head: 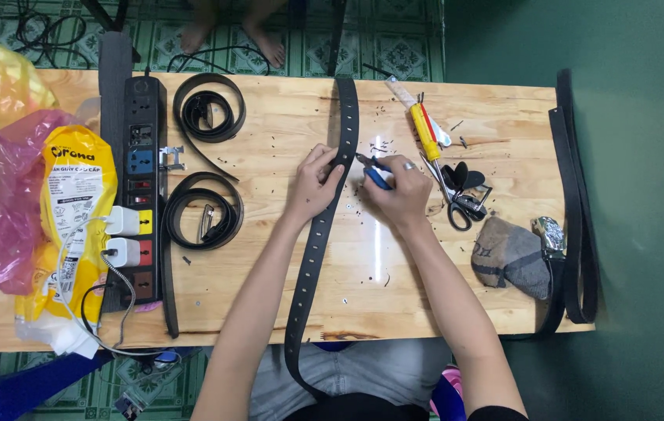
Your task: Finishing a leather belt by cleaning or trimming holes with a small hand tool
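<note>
Nearest the camera, a long black belt [318, 234] hangs off the front edge of the wooden table [270, 304] over the person's lap and runs straight up the boards to the far edge, laid flat so its row of holes faces up; the left hand [312, 183] presses down on it about midway, fingers closed over the strap's edge to pin it in place; just beside it the right hand [398, 191] is clamped around a blue-handled tool [373, 174] whose tip points at the belt, close enough to work on the held spot; small dark scraps lie scattered around both hands. To the right rest scissors [457, 204], a yellow-handled tool [425, 132] and a grey pouch [513, 256], within easy reach; another belt [577, 203] lies along the right edge. To the left sit two coiled belts [203, 168] and a power strip [139, 187] with plugged chargers; beyond it, plastic bags [28, 179]. Past the table, bare feet [231, 35] stand on the tiled floor.
</note>
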